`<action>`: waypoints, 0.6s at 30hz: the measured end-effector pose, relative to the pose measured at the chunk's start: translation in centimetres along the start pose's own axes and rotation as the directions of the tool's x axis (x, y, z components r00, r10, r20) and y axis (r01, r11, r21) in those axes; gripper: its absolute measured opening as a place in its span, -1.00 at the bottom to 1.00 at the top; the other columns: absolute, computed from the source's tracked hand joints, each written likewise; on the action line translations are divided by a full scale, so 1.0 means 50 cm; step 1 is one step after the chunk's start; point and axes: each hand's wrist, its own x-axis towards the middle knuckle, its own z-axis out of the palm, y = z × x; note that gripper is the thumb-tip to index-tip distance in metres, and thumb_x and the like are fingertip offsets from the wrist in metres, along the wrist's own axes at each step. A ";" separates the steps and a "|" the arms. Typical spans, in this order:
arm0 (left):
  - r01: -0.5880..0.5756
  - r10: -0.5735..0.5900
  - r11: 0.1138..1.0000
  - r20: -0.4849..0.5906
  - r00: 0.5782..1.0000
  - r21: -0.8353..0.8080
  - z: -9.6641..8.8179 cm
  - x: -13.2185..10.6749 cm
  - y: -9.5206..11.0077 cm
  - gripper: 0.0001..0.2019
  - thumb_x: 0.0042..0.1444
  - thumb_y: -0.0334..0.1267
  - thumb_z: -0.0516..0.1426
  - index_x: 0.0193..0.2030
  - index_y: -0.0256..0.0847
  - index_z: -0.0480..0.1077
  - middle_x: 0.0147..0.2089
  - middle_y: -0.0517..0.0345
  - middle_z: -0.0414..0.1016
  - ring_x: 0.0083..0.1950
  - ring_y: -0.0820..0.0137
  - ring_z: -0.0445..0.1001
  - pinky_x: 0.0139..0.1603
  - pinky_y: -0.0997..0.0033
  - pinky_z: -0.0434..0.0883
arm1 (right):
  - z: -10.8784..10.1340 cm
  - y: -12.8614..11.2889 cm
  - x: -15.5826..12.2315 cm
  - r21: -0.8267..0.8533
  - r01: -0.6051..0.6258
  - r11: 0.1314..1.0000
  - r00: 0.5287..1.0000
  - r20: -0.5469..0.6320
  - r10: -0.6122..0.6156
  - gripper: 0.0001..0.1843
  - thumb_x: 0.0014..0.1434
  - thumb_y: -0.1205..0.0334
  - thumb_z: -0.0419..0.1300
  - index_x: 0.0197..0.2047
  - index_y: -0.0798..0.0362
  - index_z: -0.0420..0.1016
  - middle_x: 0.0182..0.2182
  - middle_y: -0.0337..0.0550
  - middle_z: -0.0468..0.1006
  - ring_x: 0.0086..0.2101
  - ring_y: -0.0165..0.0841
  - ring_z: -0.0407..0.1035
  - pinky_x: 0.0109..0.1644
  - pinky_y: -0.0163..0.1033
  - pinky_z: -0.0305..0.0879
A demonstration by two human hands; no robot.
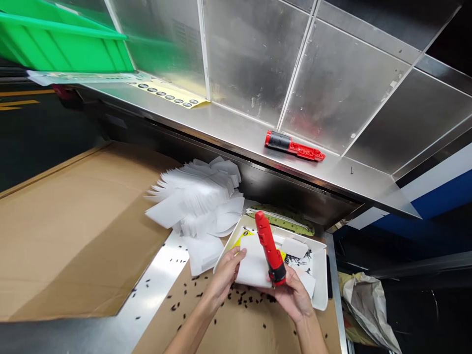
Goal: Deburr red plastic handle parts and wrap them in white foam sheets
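My right hand is closed around the black lower end of a red and black tool housing, which stands nearly upright with its red end up. My left hand pinches the left edge of a white foam sleeve between thumb and fingers. The sleeve lies just left of the housing and partly behind it; its right edge reaches my right fingers. Below both is a white tray with small dark screws and pale pieces in it. A thick pile of white foam sleeves rests beyond my left hand.
Another red and black housing and a single screw lie on the metal shelf. Cardboard covers the left side. Small black pieces are scattered around. A green bin and yellow sticker sheet sit farther back.
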 end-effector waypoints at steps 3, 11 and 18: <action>-0.016 0.016 1.000 0.040 0.999 -0.011 0.003 -0.033 -0.003 -0.36 -0.06 0.30 0.25 0.01 -0.14 0.46 -0.16 0.07 0.66 -0.10 0.19 0.59 -0.17 0.34 0.49 | -0.006 0.024 -0.001 0.108 0.007 0.994 0.999 -0.033 -0.003 -0.52 -0.25 0.02 0.59 -0.26 0.02 0.63 -0.39 -0.19 0.65 -0.30 -0.33 0.47 0.05 -0.01 0.39; -0.122 0.097 0.969 0.120 0.988 0.214 -0.015 -0.063 -0.055 -0.50 -0.37 0.18 0.45 -0.47 -0.24 0.59 -0.37 -0.02 0.64 -0.26 0.11 0.55 -0.20 0.30 0.49 | -0.027 0.020 -0.017 0.204 0.067 0.977 0.994 -0.100 -0.047 -0.59 -0.19 -0.01 0.58 -0.29 -0.03 0.65 -0.37 -0.20 0.70 -0.19 -0.27 0.52 0.12 0.09 0.35; 0.009 -0.024 0.978 -0.068 0.997 -0.210 -0.039 -0.073 -0.027 -0.34 -0.19 -0.24 0.45 0.12 -0.16 0.46 -0.01 0.01 0.65 -0.02 0.09 0.61 -0.09 0.30 0.59 | -0.032 0.012 -0.092 0.500 0.017 0.866 0.993 -0.110 0.044 -0.51 -0.41 0.03 0.64 -0.39 -0.09 0.59 -0.63 -0.44 0.57 -0.11 -0.18 0.50 0.21 0.42 0.16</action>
